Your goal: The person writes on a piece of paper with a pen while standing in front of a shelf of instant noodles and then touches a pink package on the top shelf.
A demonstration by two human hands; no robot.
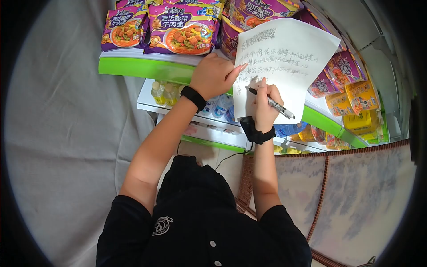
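Note:
A white sheet of paper [284, 49] with several lines of handwriting leans over the shelf front and the noodle cups. My right hand [267, 104] is closed round a pen [280, 108] with a patterned barrel, its tip at the lower left of the writing. At the paper's left edge is my left hand [212, 74], fingers curled and thumb laid on the sheet; its fingertips are hidden. Just beyond that hand sit purple bags of instant noodles [182, 29]. Purple instant noodle cups [262, 11] stand behind the paper, which partly covers them.
A green-edged shelf [142, 66] runs across in front of me. Lower shelves hold bottles with yellow liquid [164, 92] and blue-labelled bottles [222, 107]. Yellow noodle cups [362, 95] stand at the right. Grey cloth [66, 133] hangs on the left; a brown-edged, pale patterned panel [356, 191] is lower right.

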